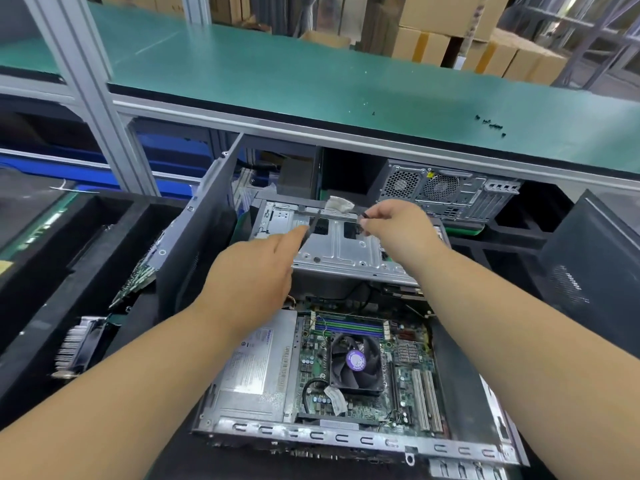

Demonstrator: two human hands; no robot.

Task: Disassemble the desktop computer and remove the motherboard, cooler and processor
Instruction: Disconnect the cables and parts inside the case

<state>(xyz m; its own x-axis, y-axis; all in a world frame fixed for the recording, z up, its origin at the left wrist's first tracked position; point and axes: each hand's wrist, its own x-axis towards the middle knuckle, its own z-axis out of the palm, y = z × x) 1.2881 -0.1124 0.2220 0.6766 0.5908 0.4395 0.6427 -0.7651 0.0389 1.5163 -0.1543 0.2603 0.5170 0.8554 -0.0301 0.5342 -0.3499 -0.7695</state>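
Below my wrists lay the open grey metal desktop case [311, 434], with the green motherboard [408, 372] and its black-finned cooler with the purple-hubbed fan [356, 363] nearest me. My left hand [252, 271] reached forward, fingers straight, toward the raised silver steel drive cage [339, 247]. Beyond it, my right hand [394, 226] pinched a thin black cable [360, 216] at the cage's far edge.

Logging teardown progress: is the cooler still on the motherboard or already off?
Still on. The cooler sits fan-up on the motherboard inside the opened case; neither hand touches it.
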